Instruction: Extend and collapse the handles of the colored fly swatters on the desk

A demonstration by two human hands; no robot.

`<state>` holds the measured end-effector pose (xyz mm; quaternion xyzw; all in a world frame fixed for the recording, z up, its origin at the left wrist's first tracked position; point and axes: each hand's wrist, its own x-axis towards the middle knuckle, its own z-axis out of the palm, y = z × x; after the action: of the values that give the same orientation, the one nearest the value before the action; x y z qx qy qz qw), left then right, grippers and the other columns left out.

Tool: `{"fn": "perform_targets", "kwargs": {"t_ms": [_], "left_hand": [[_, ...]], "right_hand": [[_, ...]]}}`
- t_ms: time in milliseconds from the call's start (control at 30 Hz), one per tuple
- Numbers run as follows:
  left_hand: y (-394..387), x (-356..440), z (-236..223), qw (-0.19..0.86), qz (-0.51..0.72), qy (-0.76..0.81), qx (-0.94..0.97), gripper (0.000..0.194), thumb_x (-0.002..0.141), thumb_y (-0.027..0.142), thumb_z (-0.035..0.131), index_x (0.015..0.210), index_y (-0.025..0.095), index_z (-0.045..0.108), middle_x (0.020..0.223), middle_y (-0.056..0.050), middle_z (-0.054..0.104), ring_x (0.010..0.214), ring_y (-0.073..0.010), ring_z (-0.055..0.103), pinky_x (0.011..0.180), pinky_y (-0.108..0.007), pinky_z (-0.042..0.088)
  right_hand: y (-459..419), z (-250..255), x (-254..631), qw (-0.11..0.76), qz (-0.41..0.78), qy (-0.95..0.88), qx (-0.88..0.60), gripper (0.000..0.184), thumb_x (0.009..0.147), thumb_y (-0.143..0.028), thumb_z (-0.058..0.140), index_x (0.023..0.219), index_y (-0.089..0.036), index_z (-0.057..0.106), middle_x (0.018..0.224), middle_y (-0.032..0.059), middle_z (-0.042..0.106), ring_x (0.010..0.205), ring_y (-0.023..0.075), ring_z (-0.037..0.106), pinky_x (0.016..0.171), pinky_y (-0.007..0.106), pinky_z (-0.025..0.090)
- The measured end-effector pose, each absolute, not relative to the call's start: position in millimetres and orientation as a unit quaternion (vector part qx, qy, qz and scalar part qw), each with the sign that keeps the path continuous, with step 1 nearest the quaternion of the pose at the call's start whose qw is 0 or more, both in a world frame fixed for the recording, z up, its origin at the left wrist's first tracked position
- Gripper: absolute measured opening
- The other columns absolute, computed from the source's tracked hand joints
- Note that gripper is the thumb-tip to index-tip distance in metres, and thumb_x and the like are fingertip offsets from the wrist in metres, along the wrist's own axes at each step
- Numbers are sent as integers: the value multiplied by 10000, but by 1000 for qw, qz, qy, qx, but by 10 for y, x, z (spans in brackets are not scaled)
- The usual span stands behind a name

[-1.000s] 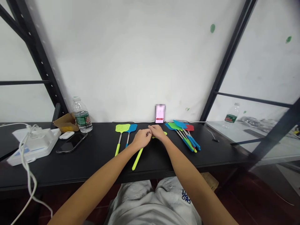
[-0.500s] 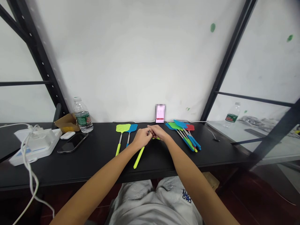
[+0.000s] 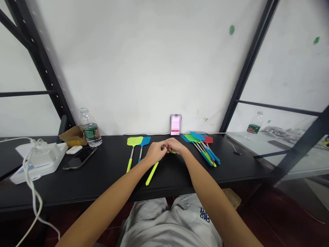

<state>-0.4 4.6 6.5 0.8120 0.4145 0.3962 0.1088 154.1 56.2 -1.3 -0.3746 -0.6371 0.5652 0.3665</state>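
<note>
though partly hidden, left hand (image 3: pixel 155 153) with fingers tight round a lime swatter (image 3: pixel 152 174), right hand (image 3: pixel 176 146) curled alongside, grip unclear

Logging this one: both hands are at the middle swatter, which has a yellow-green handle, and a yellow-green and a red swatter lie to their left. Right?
Not quite: the head view shows a blue swatter, not a red one, beside the yellow-green swatter there. The left hand and right hand are at the middle swatter, as stated.
</note>
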Motion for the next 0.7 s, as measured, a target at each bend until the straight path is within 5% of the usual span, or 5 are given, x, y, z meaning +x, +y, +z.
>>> {"fn": "perform_targets", "kwargs": {"t_ms": [567, 700], "left_hand": [[-9, 9, 100, 103, 374, 413, 824, 186, 786, 155, 503, 814, 188, 684, 667, 7, 639, 597, -117, 525, 601, -226, 363], [5, 5, 78, 96, 378, 426, 816, 194, 805, 187, 530, 970, 195, 632, 726, 4, 664, 644, -134, 574, 613, -234, 377]], "right_hand": [[499, 65, 1584, 312, 600, -631, -381, 110, 639, -227, 572, 586, -170, 494, 432, -95, 296, 377, 22, 193, 370, 161, 103], [552, 28, 1605, 339, 585, -624, -391, 192, 698, -275, 606, 596, -173, 478, 436, -97, 294, 372, 24, 193, 363, 167, 111]]}}
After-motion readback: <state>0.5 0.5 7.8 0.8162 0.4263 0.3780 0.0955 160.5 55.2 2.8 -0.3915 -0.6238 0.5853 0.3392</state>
